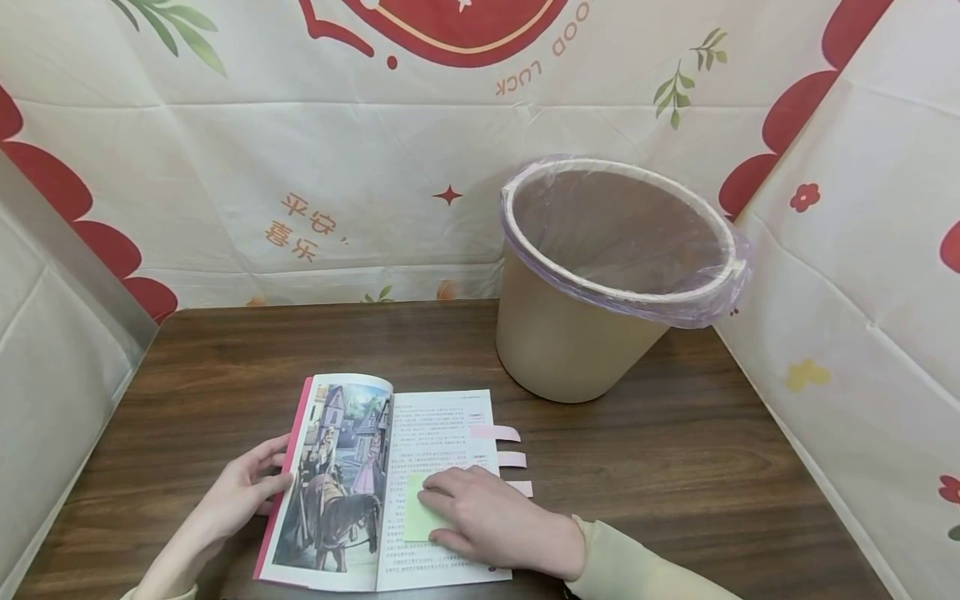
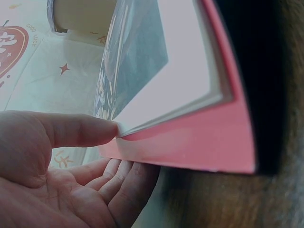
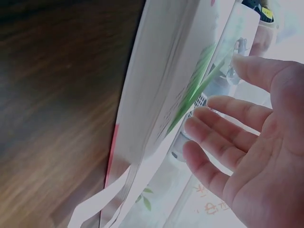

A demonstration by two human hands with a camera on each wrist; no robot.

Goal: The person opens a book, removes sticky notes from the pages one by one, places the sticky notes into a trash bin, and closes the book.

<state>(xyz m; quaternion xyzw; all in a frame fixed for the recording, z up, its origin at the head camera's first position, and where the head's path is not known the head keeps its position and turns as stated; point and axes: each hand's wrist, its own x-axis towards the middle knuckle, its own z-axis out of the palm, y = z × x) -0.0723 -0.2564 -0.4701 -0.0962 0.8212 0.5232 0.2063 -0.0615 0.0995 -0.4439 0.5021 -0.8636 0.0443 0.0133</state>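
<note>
An open book lies on the table, with a colour picture of a horse and people on its left page and print on the right one. My left hand holds the book's left edge; the left wrist view shows the thumb on the pages and fingers beneath the pink cover. Over the right page is my right hand, beside and partly over a green sticky note. In the right wrist view its fingers are loosely bent with nothing pinched, and the note tilts up from the page.
Several pink paper tabs stick out from the book's right edge. A beige bin with a purple-tinted liner stands at the back right of the wooden table. Printed cloth hangs behind and along the sides.
</note>
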